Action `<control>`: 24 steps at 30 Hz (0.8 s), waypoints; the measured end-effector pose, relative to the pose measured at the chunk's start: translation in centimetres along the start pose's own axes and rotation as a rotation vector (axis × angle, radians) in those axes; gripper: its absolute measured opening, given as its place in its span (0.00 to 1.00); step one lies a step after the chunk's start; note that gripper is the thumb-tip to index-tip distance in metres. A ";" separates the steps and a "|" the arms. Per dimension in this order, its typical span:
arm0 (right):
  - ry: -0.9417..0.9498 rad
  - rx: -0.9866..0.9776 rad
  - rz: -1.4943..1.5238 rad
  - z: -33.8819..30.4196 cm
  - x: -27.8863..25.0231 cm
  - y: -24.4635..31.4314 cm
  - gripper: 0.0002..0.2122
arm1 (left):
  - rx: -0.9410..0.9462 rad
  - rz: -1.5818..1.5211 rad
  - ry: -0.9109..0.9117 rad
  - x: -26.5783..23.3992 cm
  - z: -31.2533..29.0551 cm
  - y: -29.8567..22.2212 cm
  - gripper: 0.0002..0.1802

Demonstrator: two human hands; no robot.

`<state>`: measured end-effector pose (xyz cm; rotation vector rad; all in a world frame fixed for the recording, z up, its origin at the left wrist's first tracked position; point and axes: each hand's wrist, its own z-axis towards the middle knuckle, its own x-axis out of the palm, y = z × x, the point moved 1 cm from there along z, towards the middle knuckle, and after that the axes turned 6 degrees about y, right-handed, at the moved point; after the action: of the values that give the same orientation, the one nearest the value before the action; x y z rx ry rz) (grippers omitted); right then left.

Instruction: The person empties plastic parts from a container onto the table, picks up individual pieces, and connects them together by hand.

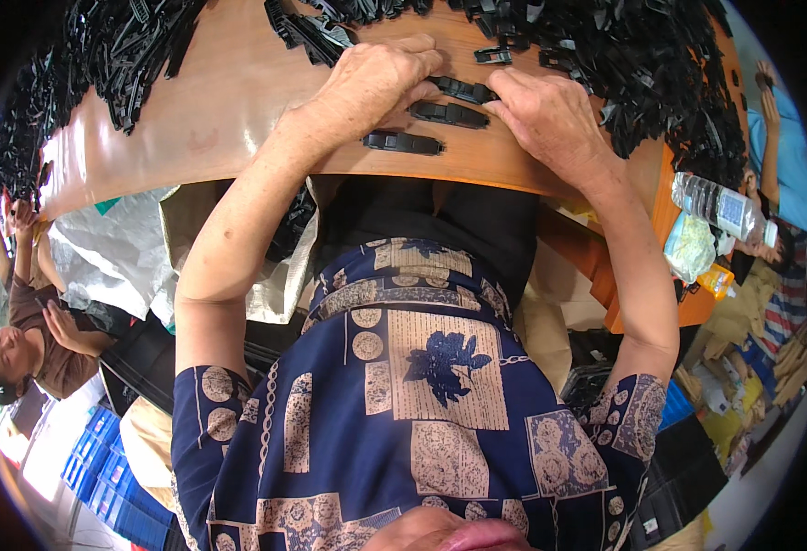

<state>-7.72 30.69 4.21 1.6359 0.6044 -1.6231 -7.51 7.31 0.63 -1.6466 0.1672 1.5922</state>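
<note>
Head view: left hand (376, 83) and right hand (550, 115) both pinch the ends of one black plastic clip (463, 89) on the wooden table (229, 110). Two more clips (447, 113) lie just below, near the table's edge; a black pile (642, 55) beyond.

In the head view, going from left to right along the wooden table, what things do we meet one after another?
Left pile of black plastic parts → left hand → three black clips in a row → right hand → right pile of black parts → plastic water bottle.
</note>
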 end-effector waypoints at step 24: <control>0.005 0.225 0.210 1.9 3.0 -0.6 0.12 | -0.092 0.107 0.106 0.2 1.6 1.6 0.15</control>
<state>-9.12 29.03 1.35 1.7985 0.2479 -1.5759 -9.73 7.35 -0.10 -1.8218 0.2444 1.6132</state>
